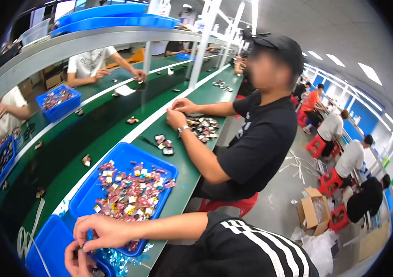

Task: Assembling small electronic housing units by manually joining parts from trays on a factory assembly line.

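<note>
My right hand (102,232) reaches in from the right, its thumb and fingers closed in a pinch. Just below it, the fingers of my left hand (77,261) are bent and closed close to the right fingertips. Whatever small piece lies between them is too hidden to make out. Both hands are over the near blue tray (49,240), beside shiny blue film scraps (116,261). Beyond my right forearm stands a larger blue tray (82,191) with a heap of small reddish electronic parts (129,194), some with white and yellow patches.
A green conveyor belt (109,115) with scattered parts runs along the left. Right of the tray, a co-worker in black (265,129) handles parts beside a dark pile (203,128). Blue bins (58,102) stand across the belt. Cardboard box (314,210) and red stools (330,182) occupy the floor.
</note>
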The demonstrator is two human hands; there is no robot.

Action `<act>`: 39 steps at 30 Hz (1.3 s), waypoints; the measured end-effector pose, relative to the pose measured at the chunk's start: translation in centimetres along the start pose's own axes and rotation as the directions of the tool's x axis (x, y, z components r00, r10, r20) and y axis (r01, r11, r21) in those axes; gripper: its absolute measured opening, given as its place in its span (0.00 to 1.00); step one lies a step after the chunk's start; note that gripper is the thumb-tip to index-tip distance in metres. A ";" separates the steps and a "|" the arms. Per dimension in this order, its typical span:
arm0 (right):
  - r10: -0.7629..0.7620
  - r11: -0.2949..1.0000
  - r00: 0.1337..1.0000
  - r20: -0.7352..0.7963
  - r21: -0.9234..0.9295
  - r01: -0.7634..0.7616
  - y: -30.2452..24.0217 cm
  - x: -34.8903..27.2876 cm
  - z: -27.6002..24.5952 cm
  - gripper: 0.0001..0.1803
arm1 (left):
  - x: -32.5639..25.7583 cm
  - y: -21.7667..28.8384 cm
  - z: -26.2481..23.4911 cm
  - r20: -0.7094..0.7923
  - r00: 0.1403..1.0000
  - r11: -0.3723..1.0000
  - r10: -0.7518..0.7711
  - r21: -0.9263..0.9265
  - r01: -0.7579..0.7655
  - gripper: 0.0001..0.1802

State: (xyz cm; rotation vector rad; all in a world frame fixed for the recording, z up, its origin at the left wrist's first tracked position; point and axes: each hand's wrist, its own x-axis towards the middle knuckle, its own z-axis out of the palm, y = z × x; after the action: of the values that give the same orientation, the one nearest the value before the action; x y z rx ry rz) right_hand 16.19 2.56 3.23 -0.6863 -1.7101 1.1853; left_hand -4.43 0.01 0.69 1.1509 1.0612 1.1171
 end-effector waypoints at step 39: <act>-0.038 0.821 0.969 -0.245 -0.560 -0.110 -3.0 -1.2 1.3 0.04 | 0.5 -1.0 2.9 0.333 0.932 0.961 0.140 -0.273 -0.047 0.26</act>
State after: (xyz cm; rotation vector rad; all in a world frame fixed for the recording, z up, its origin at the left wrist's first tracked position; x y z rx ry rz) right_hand 15.67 -0.08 5.44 -1.1810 -1.8449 0.5559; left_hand -1.41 0.09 -0.04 1.1430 0.5679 1.0415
